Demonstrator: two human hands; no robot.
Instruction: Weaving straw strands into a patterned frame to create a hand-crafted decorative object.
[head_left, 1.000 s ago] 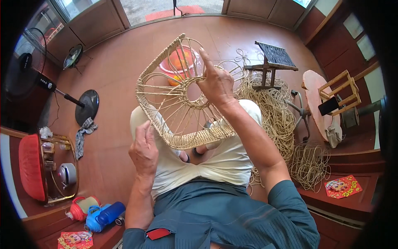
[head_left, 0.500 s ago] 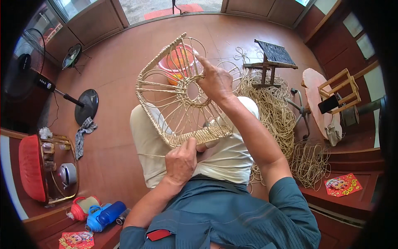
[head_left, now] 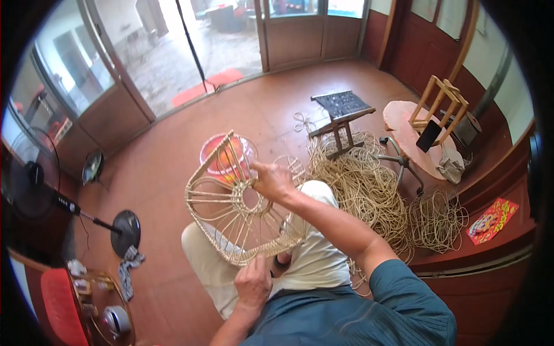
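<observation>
We record two items. A flat rectangular printed card (head_left: 491,221), red with yellow and multicoloured figures, lies on the dark red ledge at the right of the frame. A dark rectangular phone screen (head_left: 429,136) leans against a small wooden frame at the upper right. We find no packages or signs.

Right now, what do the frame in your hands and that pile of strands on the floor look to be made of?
The frame looks like rattan or cane: pale tan, matt, thin rods wrapped along the rim. The pile of strands seems to be the same stuff, dull straw-coloured coils lying loose. Cane or a plastic imitation, I can't tell. The right hand grips the inner ring; the left hand holds the lower rim.
</observation>
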